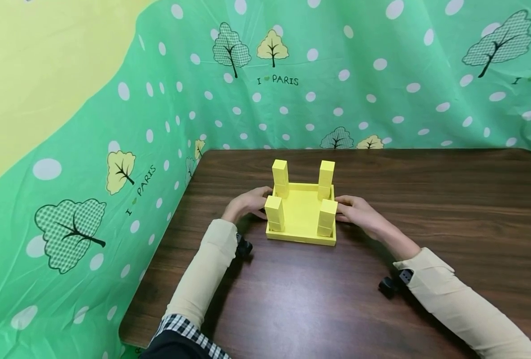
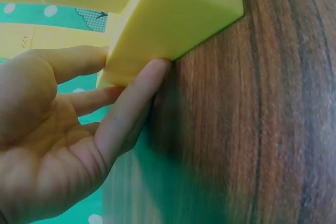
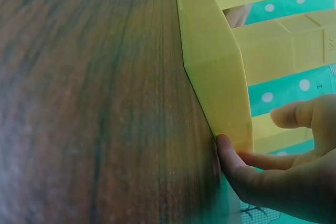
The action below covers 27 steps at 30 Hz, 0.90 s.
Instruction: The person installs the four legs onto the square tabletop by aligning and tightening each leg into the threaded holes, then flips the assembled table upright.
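In the head view a shallow yellow tray (image 1: 300, 240) sits on the table between my hands. Upright yellow posts of stacked blocks (image 1: 274, 213) stand inside its corners. My left hand (image 1: 244, 203) is at the tray's left side; in the left wrist view its extended fingers (image 2: 149, 80) touch the side wall and rim. On the opposite side, my right hand (image 1: 361, 213) reaches in. The right wrist view shows a fingertip (image 3: 224, 142) against the lower edge of the wall, while another digit (image 3: 289, 116) stands off near a post (image 3: 286, 132).
Dark wood-grain table (image 1: 449, 214) extends widely to the right and in front of the tray. Green patterned cloth (image 1: 359, 94) hangs behind the table and along its left side. Small black devices (image 1: 244, 246) are strapped at both wrists.
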{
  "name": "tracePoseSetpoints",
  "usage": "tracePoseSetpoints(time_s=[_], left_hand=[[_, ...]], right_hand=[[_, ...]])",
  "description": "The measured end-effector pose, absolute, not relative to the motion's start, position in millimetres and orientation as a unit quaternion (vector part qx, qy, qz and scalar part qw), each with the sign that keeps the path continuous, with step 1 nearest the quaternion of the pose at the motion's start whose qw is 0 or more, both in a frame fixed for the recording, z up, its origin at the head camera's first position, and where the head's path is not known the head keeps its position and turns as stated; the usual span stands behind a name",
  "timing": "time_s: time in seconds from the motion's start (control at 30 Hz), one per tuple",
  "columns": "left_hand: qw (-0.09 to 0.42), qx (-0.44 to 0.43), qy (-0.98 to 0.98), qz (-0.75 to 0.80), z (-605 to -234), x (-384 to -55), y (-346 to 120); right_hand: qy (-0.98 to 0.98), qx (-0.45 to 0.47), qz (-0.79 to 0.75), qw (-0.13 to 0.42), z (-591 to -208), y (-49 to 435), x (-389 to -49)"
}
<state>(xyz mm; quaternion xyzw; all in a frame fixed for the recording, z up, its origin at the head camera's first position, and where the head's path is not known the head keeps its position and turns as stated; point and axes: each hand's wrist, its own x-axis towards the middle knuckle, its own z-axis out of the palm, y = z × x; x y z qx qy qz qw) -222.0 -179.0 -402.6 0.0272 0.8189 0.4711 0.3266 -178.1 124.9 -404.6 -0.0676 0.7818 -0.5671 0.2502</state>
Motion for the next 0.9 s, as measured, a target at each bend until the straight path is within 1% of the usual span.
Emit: tracePoseSetpoints(time_s=[0.17, 0.37, 0.67, 0.9], left_hand=[[0.322, 0.06, 0.835, 0.442, -399, -219, -177], [0.305, 0.093, 0.86, 0.398, -392, -218, -173], [0.304, 0.076, 0.851, 0.422, -388, -212, -170], [0.282, 0.033, 0.822, 0.493, -379, -208, -164]], right_hand=[[0.783, -0.069, -0.567, 0.245, -405, 123, -178], [0.789, -0.072, -0.563, 0.235, -407, 121, -176], [0.798, -0.07, -0.56, 0.212, -407, 124, -171], [0.772, -0.039, -0.603, 0.197, -400, 130, -173]])
